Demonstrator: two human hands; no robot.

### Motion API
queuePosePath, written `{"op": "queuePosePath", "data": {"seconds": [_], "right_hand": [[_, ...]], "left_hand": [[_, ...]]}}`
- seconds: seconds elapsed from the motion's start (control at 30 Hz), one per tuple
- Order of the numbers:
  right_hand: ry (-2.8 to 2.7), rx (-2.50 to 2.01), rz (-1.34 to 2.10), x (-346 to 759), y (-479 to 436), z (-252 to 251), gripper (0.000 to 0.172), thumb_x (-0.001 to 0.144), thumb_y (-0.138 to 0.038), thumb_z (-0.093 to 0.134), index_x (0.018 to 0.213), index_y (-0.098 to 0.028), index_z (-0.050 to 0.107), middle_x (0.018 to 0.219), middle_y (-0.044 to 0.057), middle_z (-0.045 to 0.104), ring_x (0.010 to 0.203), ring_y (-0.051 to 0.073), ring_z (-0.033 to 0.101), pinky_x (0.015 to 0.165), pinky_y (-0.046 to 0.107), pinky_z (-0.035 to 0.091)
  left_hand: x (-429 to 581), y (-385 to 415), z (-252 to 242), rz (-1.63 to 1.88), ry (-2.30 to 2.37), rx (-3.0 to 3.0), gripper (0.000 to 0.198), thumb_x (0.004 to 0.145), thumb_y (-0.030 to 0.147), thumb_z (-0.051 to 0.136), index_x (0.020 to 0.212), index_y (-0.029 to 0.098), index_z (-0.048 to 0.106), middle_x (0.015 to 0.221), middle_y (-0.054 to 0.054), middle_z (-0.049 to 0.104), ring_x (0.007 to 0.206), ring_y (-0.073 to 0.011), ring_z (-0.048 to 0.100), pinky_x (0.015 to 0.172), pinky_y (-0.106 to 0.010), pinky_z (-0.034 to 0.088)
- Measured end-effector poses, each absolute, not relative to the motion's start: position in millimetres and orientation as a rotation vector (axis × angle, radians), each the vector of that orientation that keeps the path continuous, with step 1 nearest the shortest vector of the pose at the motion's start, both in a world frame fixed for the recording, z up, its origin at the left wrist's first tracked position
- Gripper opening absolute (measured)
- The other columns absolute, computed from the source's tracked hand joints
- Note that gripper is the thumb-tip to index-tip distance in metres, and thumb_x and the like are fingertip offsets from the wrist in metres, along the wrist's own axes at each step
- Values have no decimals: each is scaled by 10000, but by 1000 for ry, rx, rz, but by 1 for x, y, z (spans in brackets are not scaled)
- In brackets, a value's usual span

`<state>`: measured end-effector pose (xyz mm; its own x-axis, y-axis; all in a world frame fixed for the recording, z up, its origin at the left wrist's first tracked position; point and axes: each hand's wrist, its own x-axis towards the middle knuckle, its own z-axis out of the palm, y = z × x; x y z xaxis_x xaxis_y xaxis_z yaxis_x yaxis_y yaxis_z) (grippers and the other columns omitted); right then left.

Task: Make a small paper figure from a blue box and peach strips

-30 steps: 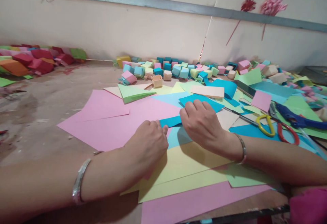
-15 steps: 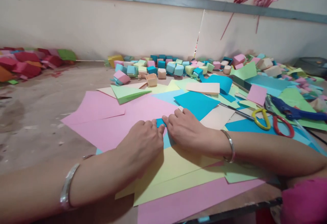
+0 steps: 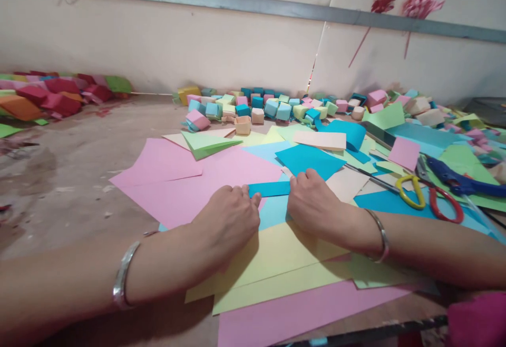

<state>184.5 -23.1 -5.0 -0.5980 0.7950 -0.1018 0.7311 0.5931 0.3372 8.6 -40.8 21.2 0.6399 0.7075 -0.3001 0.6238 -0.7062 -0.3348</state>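
Note:
A narrow strip of blue paper (image 3: 270,189) spans the gap between my two hands, above the pink and light-blue sheets. Its left end is gripped by my left hand (image 3: 231,218), fingers curled over it and thumb pressed near its lower edge. My right hand (image 3: 312,202) has its fingers closed on the other end, which they hide. Beneath lie a large pink sheet (image 3: 177,199), a pale yellow sheet (image 3: 284,247) and a light-blue sheet (image 3: 272,211). A blue sheet (image 3: 308,160) rests just beyond my right hand.
Yellow-and-red-handled scissors (image 3: 446,204) and a blue glue gun (image 3: 462,181) lie at the right. Several small paper boxes (image 3: 256,107) line the wall, with larger red and orange ones (image 3: 59,96) at far left. Two paper flowers (image 3: 422,3) hang on the wall rail.
My hands have drawn apart, the right one shifting rightward along the strip, so more of the blue paper shows between them. The whole view has shifted slightly.

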Motion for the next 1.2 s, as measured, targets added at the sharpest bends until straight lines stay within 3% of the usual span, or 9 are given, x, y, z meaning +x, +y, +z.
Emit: {"op": "queuePosePath", "data": {"seconds": [0.17, 0.3, 0.37, 0.5, 0.63, 0.77, 0.87, 1.07, 1.2], "right_hand": [[2540, 1375, 614, 183, -37, -4, 176, 690, 6, 519, 593, -130, 573, 616, 104, 511, 612, 203, 435, 564, 340, 143], [2770, 1291, 829, 180, -39, -6, 256, 874, -28, 388, 944, -98, 624, 716, 96, 557, 645, 203, 432, 569, 345, 152], [2883, 1107, 757, 181, -35, -9, 254, 905, -63, 384, 999, -109, 615, 706, 77, 554, 647, 198, 422, 577, 343, 171], [2820, 1060, 599, 185, -28, -12, 188, 775, 0, 484, 744, -128, 619, 677, 81, 548, 615, 170, 398, 573, 332, 176], [2741, 1099, 521, 186, -29, -9, 199, 697, 24, 513, 598, -138, 573, 626, 80, 523, 573, 147, 374, 547, 313, 167], [2623, 1106, 489, 184, -33, -4, 204, 663, 27, 513, 556, -138, 568, 591, 79, 506, 545, 140, 363, 532, 301, 170], [2576, 1123, 469, 182, -35, -3, 204, 627, 36, 514, 546, -141, 577, 552, 60, 476, 530, 134, 349, 528, 294, 171], [2606, 1206, 510, 182, -38, -10, 200, 633, -2, 537, 498, -149, 533, 510, 38, 419, 525, 130, 337, 534, 290, 173], [2657, 1170, 577, 183, -38, -13, 196, 659, -25, 543, 513, -149, 503, 532, 43, 436, 536, 129, 339, 536, 285, 178]], "left_hand": [[9, -39, 20, 634, -1082, -2660, 370, 763, 36, 568, 1129, 49, 619, 906, -169, 671, 765, -264, 630, 606, -358, 460], [4, -38, 13, 380, -1156, -2746, 251, 785, 115, 592, 1028, 87, 648, 873, -155, 666, 752, -274, 616, 632, -387, 451], [1, -38, 10, 276, -1177, -2785, 242, 777, 181, 620, 1011, 126, 647, 881, -142, 665, 766, -276, 612, 650, -391, 451], [-3, -35, 10, 224, -1193, -2805, 172, 760, 205, 619, 917, 152, 663, 849, -130, 660, 757, -277, 603, 652, -391, 451], [-1, -29, 20, 374, -1179, -2800, 70, 644, 92, 652, 695, 140, 660, 786, -117, 659, 695, -250, 603, 648, -373, 464], [3, -27, 32, 645, -1127, -2767, 121, 562, 102, 739, 590, 151, 632, 710, -90, 648, 683, -239, 603, 643, -357, 466], [3, -28, 33, 640, -1146, -2765, 227, 484, 153, 825, 551, 151, 608, 664, -76, 625, 639, -236, 583, 595, -345, 441], [2, -24, 17, 152, -1206, -2701, 233, 876, 259, 581, 684, 135, 624, 692, -96, 598, 647, -217, 540, 588, -340, 402], [6, -17, 8, 20, -1234, -2599, 205, 896, 318, 566, 888, 119, 613, 889, -130, 616, 798, -261, 547, 677, -374, 432]]}}
